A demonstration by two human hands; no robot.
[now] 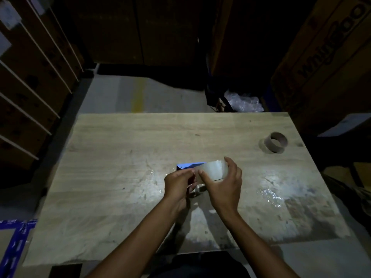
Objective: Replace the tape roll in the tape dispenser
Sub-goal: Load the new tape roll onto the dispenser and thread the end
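- Head view: a big wooden bench [120, 157] is seen from above, and most of the picture is filled by it. Its top is scratched, with shiny spots near the middle and toward the right edge.
- Tall brown boxes [331, 47] are stacked past the bench's right edge, and big letters are printed on one. More boxes [30, 87] are stacked past the left edge.
- A crinkly clear plastic heap [244, 103] is seen on the floor just past the far edge of the bench.
- Strips of blue floor tape [14, 237] are seen off the near left corner.
- Two bare arms are stretched over the near edge, and the hands are held close together above the middle of the bench.
- The right hand [224, 187] is wrapped round the tape roll. Its thumb is pressed on the near side, and its fingers are curled over the far side.
- The left hand [177, 187] is held tight against the roll's left side. Its fingers are curled in close. It cannot be told if the roll or the dispenser is pinched by them.
- The tape roll [214, 170] is clear and shiny. It is held up on its edge, between the two hands.
- The blue tape dispenser [188, 166] is mostly hidden behind the left fingers and the roll. Only a blue bit is seen, touching the roll's left side.
- An empty brown cardboard ring [276, 141] is lying near the right edge, toward the far corner, well apart from the hands.
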